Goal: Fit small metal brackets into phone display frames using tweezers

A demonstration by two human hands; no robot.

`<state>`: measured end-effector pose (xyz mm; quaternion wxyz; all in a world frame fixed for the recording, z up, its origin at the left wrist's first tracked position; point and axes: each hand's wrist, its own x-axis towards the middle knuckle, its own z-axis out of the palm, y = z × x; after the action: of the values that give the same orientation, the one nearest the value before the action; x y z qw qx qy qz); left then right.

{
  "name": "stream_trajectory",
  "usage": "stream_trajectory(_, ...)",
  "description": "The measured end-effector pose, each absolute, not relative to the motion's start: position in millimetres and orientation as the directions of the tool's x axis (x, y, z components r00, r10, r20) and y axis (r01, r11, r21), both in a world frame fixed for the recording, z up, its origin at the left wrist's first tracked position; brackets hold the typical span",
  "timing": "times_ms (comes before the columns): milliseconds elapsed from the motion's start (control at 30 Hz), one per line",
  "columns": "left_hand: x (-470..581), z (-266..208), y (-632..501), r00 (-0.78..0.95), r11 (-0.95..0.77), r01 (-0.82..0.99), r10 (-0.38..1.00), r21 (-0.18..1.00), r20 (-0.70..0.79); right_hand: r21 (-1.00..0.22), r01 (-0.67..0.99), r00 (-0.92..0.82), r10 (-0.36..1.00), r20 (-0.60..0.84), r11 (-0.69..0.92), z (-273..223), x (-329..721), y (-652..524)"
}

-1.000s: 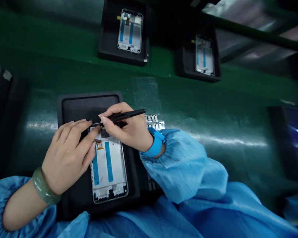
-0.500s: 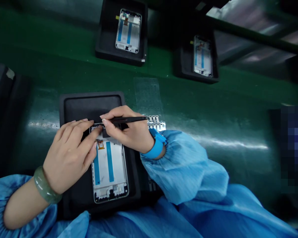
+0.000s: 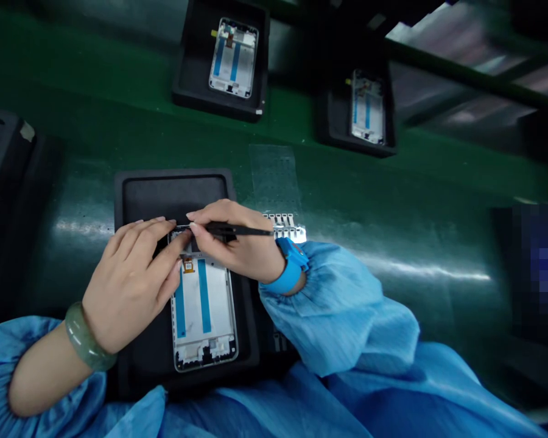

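A phone mid-frame [image 3: 219,298] with two blue strips and a small brown flex connector [image 3: 189,266] lies in a black tray [image 3: 173,191]. My left hand [image 3: 130,274] rests over its upper left corner, fingers stretched out, the index fingertip touching near the top edge. Black tweezers [image 3: 249,231] are pinched in my right hand [image 3: 240,249], which is at the phone's top edge. The tweezers' tips, and whether anything is between them, are hidden by the fingers.
Farther back, two black trays [image 3: 196,97] [image 3: 331,131] each hold a similar phone frame [image 3: 235,58] [image 3: 368,109]. A clear sheet [image 3: 276,176] with rows of small silvery pieces [image 3: 290,233] lies beyond my right wrist. Another black tray [image 3: 0,140] stands at the left edge.
The tweezers' rear end has tipped down slightly, and my right hand has shifted a little lower. My left hand stays on the phone's corner. The whole view has shifted slightly.
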<state>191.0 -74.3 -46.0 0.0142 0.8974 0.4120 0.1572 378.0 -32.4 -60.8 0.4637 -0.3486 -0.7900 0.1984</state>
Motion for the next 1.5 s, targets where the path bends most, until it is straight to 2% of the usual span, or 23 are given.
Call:
stream_trajectory(233,191,-46,-74,0.605,-0.656,0.737,0.749,0.166,0.271,-0.600,0.451,-0.332,0.748,0.574,0.661,-55,378,-31)
stream_trajectory(500,192,-46,-74,0.604,-0.655,0.738,0.748,0.160,0.277,-0.678,0.454,-0.333,0.816,0.472,0.578,-44,378,-29)
stream_trajectory(700,192,-46,-74,0.595,-0.650,0.742,0.752,0.167,0.284,-0.702,0.427,-0.321,0.822,0.471,0.570,-45,379,-29)
stream_trajectory(967,192,-46,-74,0.598,-0.650,0.742,0.752,0.164,0.276,-0.675,0.459,-0.327,0.816,0.476,0.578,-46,376,-31)
stream_trajectory(1300,191,-46,-74,0.601,-0.650,0.741,0.754,0.170,0.264,-0.716,0.440,-0.298,0.841,0.452,0.541,-47,377,-31)
stream_trajectory(1500,192,-45,-74,0.599,-0.647,0.743,0.757,0.170,0.261,-0.684,0.454,-0.319,0.820,0.474,0.572,-48,376,-32)
